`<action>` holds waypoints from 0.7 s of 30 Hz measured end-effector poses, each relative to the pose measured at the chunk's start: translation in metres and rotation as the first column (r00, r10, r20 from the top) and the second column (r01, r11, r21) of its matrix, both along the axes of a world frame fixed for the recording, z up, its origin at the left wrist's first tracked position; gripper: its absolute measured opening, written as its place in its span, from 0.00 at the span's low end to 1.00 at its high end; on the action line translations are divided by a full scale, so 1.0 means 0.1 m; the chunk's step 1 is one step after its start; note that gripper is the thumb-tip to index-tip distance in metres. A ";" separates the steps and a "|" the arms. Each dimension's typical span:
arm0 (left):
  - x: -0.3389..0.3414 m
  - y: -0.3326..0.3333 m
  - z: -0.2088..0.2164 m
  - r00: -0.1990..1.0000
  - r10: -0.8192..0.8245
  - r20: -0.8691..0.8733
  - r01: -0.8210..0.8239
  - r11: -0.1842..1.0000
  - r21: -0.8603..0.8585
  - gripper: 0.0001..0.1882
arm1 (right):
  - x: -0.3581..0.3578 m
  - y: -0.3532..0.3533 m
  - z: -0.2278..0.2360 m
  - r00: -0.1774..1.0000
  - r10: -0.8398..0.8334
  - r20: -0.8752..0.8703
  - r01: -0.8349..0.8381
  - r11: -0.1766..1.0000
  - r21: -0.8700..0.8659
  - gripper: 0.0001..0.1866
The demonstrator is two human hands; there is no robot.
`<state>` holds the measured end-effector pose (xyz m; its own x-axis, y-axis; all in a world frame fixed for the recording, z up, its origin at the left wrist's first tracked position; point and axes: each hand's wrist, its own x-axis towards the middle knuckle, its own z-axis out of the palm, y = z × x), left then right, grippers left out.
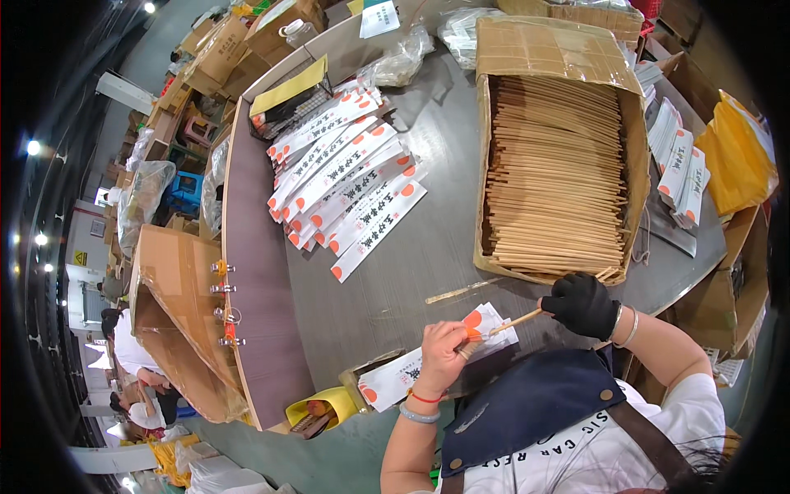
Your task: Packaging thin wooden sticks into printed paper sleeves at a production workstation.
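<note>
Working over a grey table (354, 321), below an open carton (559, 58), above white paper sleeves (391, 381). Curling the black-gloved right hand (580, 306), elbow outward, pinching narrowly with the bare left hand (444, 346), holding a slim wooden stick (518, 319) slantwise between both.

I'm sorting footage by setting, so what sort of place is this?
Probably a packing workshop: wooden sticks fill an open carton, printed paper sleeves lie piled on the table, and more cardboard boxes stand beyond it.
</note>
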<state>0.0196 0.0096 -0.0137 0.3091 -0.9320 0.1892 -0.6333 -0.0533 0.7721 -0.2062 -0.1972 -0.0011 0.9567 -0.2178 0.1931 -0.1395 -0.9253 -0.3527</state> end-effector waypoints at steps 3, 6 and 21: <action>-0.09 -0.15 0.23 0.985 -0.108 0.136 0.107 0.994 0.011 0.07 | 0.16 0.13 0.19 0.994 0.052 -0.091 -0.059 0.996 -0.070 0.08; -0.16 -0.30 0.34 0.959 -0.148 0.243 0.168 0.984 -0.063 0.06 | 0.21 0.18 0.24 0.998 0.032 -0.058 -0.024 0.991 0.128 0.11; 0.01 0.04 -0.05 0.986 0.039 0.162 -0.073 0.975 0.211 0.21 | -0.15 -0.42 -0.18 0.932 -0.340 0.129 0.358 0.920 -0.161 0.17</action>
<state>0.0202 0.0135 -0.0187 0.3448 -0.9380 0.0359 -0.7363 -0.2466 0.6301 -0.2213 -0.2389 -0.0195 0.8011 -0.4875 0.3473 -0.4383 -0.8729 -0.2144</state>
